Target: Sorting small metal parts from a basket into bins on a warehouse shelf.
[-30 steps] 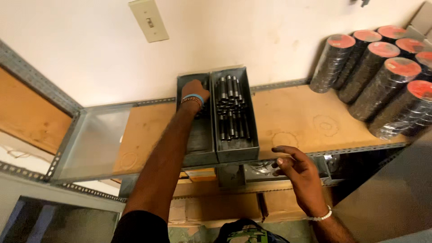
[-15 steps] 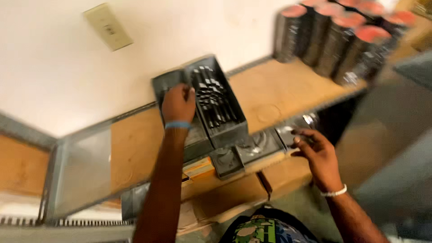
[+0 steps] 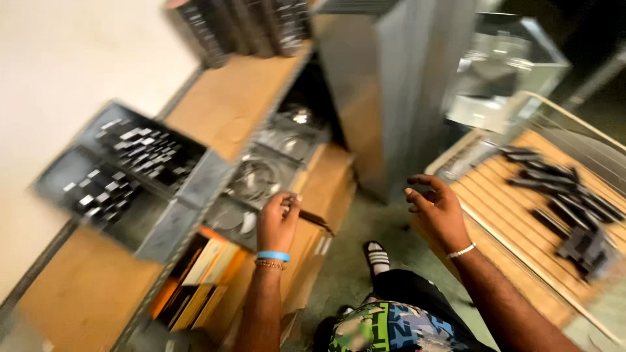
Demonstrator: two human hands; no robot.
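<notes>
Nearest: patterned shorts (image 3: 391, 326) and a striped shoe (image 3: 376, 255) on the floor. Just above, left hand (image 3: 277, 225), blue wristband (image 3: 272, 255) and bead bracelet on the wrist, fingertips bunched in a pinch on something small and pale; too blurred to tell what kind of piece. Pinch sits right at the front lip of the clear plastic trays (image 3: 257, 179) tucked under the wooden shelf (image 3: 231, 98). Judging by the pinch alone: light, rigid, small enough for 2 or 3 fingertips, easy to drop; best taken across its short sides, with the tray edge avoided.

Right hand (image 3: 438, 212), thin bracelet at the wrist, fingers spread and loosely curled, holding nothing, hanging in the air between the shelf unit and a slatted wooden rack (image 3: 508, 215).

Further out: dark metal pieces (image 3: 564, 202) scattered on that rack; likely stiff, heavier, sharp-edged. On the shelf, 2 grey metal bins (image 3: 130, 169) side by side, packed with dark parts; probably heavy, needing a grip on the walls. Cardboard boxes (image 3: 195, 274) below. Farthest: a row of dark rolls (image 3: 241, 23) at the shelf's back, a grey metal cabinet (image 3: 391, 85).
</notes>
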